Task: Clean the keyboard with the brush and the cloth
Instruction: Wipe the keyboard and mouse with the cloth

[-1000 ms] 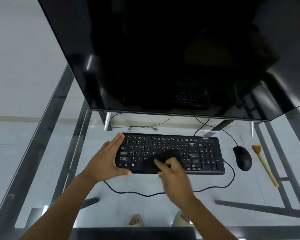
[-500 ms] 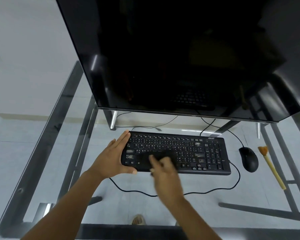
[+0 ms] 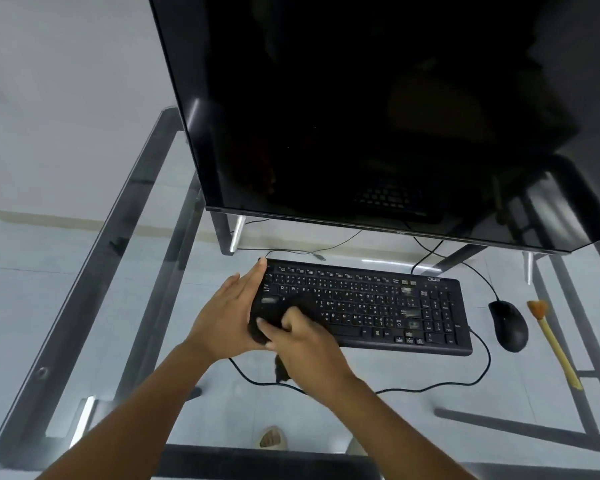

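Observation:
A black keyboard [image 3: 371, 303] lies on the glass desk below the monitor. My left hand [image 3: 224, 315] braces its left end, fingers straight along the edge and thumb under the front. My right hand [image 3: 303, 344] holds a black cloth [image 3: 271, 317] against the keys at the keyboard's left end; a corner of the cloth hangs below my palm. The brush [image 3: 553, 341], with a pale wooden handle and orange bristles, lies on the desk at the far right, beyond the mouse.
A large dark monitor [image 3: 378, 109] overhangs the keyboard's far side. A black mouse [image 3: 508, 325] sits right of the keyboard, its cable looping along the front. The desk is glass [image 3: 413, 403] with a metal frame [image 3: 94, 271]; the floor and my feet show through it.
My right hand has slid the cloth leftward across the keys, from the middle to the left end beside my left hand. The view has shifted right.

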The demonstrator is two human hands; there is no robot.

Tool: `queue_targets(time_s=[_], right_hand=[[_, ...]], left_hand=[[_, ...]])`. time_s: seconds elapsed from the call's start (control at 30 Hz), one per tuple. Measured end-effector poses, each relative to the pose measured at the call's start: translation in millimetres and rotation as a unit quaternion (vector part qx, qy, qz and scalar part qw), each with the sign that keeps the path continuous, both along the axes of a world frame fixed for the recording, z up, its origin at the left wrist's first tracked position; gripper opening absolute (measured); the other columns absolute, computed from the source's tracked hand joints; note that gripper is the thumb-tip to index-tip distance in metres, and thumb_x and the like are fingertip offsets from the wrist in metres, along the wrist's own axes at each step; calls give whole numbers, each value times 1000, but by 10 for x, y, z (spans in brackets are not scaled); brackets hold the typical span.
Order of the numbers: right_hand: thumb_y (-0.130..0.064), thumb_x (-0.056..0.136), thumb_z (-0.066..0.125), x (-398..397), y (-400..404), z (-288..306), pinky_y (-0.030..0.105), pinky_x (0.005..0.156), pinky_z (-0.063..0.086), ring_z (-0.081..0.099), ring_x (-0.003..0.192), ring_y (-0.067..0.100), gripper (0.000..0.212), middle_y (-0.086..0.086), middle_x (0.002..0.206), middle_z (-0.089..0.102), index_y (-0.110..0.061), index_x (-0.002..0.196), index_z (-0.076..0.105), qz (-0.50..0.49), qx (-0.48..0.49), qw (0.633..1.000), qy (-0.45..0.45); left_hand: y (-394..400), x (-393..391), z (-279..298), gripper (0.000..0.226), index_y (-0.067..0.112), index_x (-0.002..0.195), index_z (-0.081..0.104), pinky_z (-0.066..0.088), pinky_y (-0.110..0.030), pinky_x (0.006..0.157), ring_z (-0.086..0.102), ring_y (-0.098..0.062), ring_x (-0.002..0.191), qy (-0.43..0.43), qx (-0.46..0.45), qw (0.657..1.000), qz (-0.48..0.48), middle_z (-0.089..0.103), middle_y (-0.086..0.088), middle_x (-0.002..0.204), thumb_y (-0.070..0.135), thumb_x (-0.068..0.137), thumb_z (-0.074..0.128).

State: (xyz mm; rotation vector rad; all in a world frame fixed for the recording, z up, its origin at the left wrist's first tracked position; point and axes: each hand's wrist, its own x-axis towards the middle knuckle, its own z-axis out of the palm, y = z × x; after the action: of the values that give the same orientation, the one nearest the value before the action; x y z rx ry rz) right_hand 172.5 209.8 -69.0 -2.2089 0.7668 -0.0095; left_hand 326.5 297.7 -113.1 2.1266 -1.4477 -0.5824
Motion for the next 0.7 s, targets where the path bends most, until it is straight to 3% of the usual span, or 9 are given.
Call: queue_targets(time_s=[0.07, 0.1, 0.17, 0.23, 0.33, 0.4, 0.47, 0.6, 0.7], right_hand=[[-63, 80, 62, -20, -172, -39, 31, 58, 50, 66, 64, 8, 38, -9, 73, 67, -28, 76, 48, 8, -51, 999, 12], [-61, 80, 63, -64, -332, -80, 33, 57, 53, 67, 64, 12, 32, -9, 77, 69, -30, 81, 54, -2, -112, 993, 25], [-38, 89, 65, -224, -666, -121, 33, 55, 56, 63, 64, 16, 17, -5, 91, 61, -37, 106, 67, -54, -189, 980, 31], [-23, 91, 64, -300, -778, -202, 36, 52, 57, 54, 58, 18, 33, 5, 94, 52, -26, 125, 64, -86, -268, 959, 28], [-31, 94, 57, -46, -327, -221, 29, 56, 54, 54, 63, 19, 30, 0, 91, 53, -21, 120, 65, -24, -242, 970, -22], [-49, 96, 40, 121, -41, -183, 23, 69, 44, 49, 78, 10, 41, -16, 87, 48, -22, 119, 61, 78, -135, 988, -7], [-45, 96, 35, 163, -156, -166, 22, 72, 40, 42, 83, 5, 39, -16, 92, 43, -30, 125, 57, 116, -153, 981, -27], [-22, 97, 52, 63, -771, -140, 34, 69, 57, 57, 75, 17, 34, 0, 101, 47, -23, 131, 58, -108, -221, 969, 31], [-26, 94, 58, 242, -451, -127, 31, 62, 54, 56, 67, 15, 31, 1, 96, 52, -25, 124, 61, -79, -199, 977, 19]], left_hand=[[7, 18, 11, 144, 26, 153, -9, 9, -26, 118, 23, -17, 140, 16, 17, 1000, 7, 28, 5, 156, 79, 47, 73], [16, 30, 7, 144, 31, 152, -11, 11, -30, 119, 20, -19, 141, 29, 28, 999, 19, 25, 9, 156, 80, 45, 73], [-1, 8, 13, 142, 39, 150, -14, 11, -35, 120, 14, -22, 145, 41, 41, 998, 26, 21, 13, 158, 79, 46, 74], [13, -1, 17, 140, 43, 149, -14, 13, -37, 119, 11, -24, 147, 52, 52, 996, 41, 21, 15, 157, 79, 46, 74], [14, 1, 7, 137, 40, 151, -10, 20, -37, 117, 18, -22, 145, 53, 38, 996, 58, 29, 14, 154, 79, 47, 71], [20, 0, -47, 130, 30, 154, -5, 15, -29, 119, 27, -18, 142, 25, -4, 999, 32, 33, 10, 153, 73, 56, 69], [23, 9, -37, 130, 29, 154, -4, 12, -27, 119, 28, -17, 140, 26, -3, 999, 35, 35, 9, 152, 74, 56, 70], [23, 0, 26, 136, 41, 150, -10, 15, -34, 118, 15, -20, 146, 58, 36, 996, 56, 30, 14, 154, 79, 49, 73], [34, 16, -10, 135, 43, 150, -12, 22, -37, 118, 15, -20, 146, 64, 44, 994, 72, 31, 15, 153, 79, 49, 71]])
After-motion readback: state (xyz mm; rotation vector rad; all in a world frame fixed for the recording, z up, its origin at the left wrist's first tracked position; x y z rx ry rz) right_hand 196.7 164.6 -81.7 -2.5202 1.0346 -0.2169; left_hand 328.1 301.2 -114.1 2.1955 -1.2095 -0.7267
